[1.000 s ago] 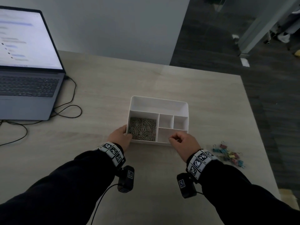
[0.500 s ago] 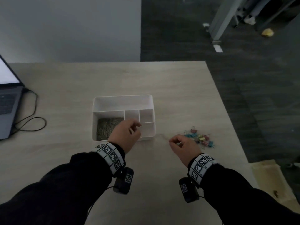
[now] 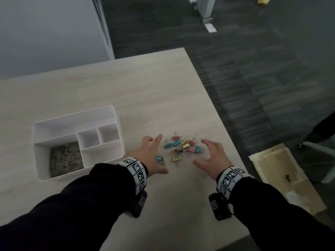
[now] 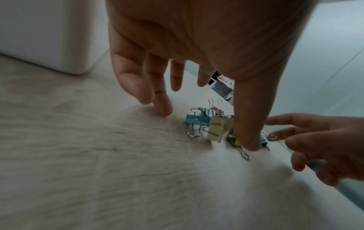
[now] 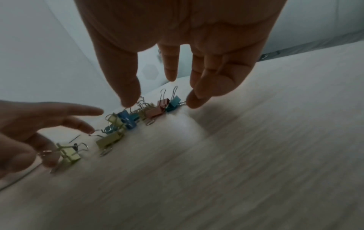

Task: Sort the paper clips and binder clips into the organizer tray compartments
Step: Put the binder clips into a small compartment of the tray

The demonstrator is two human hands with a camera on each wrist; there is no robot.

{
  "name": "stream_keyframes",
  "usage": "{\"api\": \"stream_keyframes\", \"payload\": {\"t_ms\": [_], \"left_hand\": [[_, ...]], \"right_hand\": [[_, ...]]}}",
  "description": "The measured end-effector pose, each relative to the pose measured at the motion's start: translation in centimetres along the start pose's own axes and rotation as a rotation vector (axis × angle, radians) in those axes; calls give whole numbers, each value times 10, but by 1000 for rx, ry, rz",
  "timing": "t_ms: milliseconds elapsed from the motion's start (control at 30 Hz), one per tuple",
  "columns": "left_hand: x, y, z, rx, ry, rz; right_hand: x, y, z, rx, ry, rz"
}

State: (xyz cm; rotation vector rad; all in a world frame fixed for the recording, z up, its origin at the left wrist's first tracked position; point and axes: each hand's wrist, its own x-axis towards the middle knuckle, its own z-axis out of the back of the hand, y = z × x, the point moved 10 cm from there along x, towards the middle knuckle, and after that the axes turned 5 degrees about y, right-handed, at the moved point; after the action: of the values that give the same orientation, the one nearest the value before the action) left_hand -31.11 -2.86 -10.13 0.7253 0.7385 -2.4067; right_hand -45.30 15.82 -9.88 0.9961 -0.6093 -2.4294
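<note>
A white organizer tray [image 3: 111,113] stands on the table at the left, with a heap of silver paper clips [image 3: 66,161] in its front-left compartment; its other compartments look bare. To its right lies a loose pile of coloured binder clips [image 3: 183,147]. My left hand [image 3: 153,153] and right hand [image 3: 212,154] flank the pile, fingers spread and holding nothing. In the left wrist view, my left hand's fingertips [image 4: 163,109] reach down to the table beside the binder clips [image 4: 214,129]. The right wrist view shows my right hand's fingertips [image 5: 130,98] just above the binder clips [image 5: 128,121].
The table's right edge [image 3: 220,115] runs close behind the clip pile, with dark floor beyond. A pale flat box [image 3: 282,178] lies on the floor at the right. The tray's outer wall [image 4: 49,38] stands left of my left hand.
Both hands left the tray and moved right to the binder clip pile, opening out on either side of it. The view swung right, so the laptop is out of sight.
</note>
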Motion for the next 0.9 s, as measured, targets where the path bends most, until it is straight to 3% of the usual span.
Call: {"api": "stream_keyframes", "payload": {"t_ms": [100,433,667,900], "left_hand": [[15,-11,-2,33,8,-5],[27,-24,-4,57,-21,-33],[25,-1,-12,116,-25,11],[6,11,0,-86,-98,14]], "right_hand": [[11,9,-7,-72,79,-2],[34,43,-24,-298,121,178],[26,46,-26,-281,111,213],[24,50,-19,-221,68,203]]}}
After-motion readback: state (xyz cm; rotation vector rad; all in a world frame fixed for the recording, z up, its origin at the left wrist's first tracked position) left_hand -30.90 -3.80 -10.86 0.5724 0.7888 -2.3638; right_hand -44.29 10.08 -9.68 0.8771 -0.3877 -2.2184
